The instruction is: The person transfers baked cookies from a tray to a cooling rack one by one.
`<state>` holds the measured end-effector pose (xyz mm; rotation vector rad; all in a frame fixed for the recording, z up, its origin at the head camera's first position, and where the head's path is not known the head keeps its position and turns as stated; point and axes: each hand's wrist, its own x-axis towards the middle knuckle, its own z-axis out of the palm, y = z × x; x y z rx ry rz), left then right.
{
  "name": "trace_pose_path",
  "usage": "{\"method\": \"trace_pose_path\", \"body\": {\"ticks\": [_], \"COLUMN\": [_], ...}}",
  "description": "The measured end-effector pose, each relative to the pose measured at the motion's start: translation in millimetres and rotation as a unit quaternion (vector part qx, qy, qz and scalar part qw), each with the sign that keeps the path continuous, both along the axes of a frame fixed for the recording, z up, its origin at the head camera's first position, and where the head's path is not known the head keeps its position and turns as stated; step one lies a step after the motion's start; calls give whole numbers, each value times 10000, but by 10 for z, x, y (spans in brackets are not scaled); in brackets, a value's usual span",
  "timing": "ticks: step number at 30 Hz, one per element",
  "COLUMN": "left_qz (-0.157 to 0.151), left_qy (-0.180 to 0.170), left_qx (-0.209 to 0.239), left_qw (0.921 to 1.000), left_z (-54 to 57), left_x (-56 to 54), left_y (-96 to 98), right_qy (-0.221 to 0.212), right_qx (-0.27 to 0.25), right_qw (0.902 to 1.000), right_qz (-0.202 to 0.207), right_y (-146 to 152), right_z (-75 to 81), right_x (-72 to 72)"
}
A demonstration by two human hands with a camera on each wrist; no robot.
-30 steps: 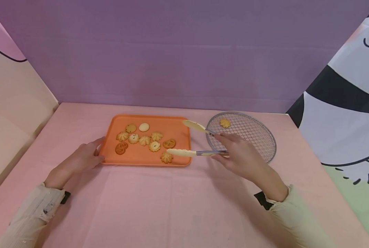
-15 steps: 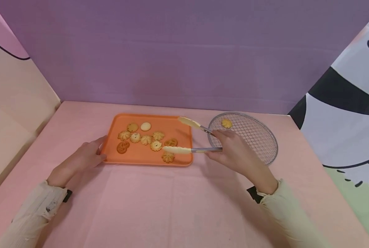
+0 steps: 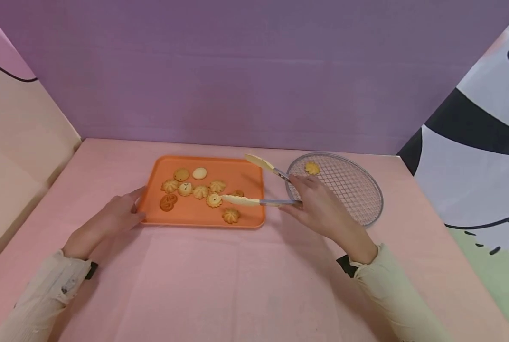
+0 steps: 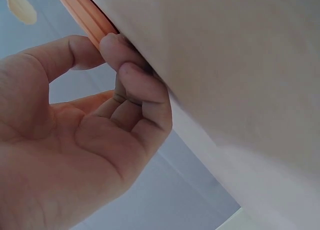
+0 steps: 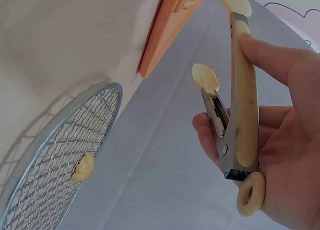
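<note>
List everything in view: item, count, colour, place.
Rectangular rimmed tray: 1, orange, table's left half
Fluted star-shaped cookies: 5, golden, four on tray, one on mesh
Round frilled cookies: 2, golden with pale centres, tray
Pretzel-like cookies: 2, brown, tray; right one partly hidden
Speckled round cookie: 1, tan, tray
Smooth round cookie: 1, cream, tray
Round wire mesh: 1, grey, right of tray
Scalloped-tip tongs: 1, silver and pale yellow, right hand
Creased table covering: 1, pink, underneath
Backdrop: 1, purple, behind
Side panels: 2, beige-pink left, black-white-green right
Sleeves: 2, cream, forearms
Wrist pieces: 2, black, wrists
Left hand: 1, bare, holding tray's left edge
Right hand: 1, bare, holding tongs
</note>
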<state>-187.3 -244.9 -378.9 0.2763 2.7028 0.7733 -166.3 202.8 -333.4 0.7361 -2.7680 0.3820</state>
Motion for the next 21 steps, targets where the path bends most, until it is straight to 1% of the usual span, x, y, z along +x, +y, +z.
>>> {"method": "trace_pose_path", "body": {"ticks": [5, 9, 21], "left_qz": [-21, 25, -20], "left_qy": [60, -22, 70], "left_qx": [-41, -25, -30], "left_qw": [10000, 10000, 10000], "left_z": [-28, -47, -24], "left_x": [21, 23, 1], "left_y": [-26, -42, 5], "right_qy": [182, 104, -1], "right_qx": [-19, 13, 308], "right_qw": [9996, 9998, 9994], "right_qz": [208, 177, 186], "right_y": [2, -3, -32], "right_z": [-9, -19, -83], "right_x": [-9, -17, -18]}}
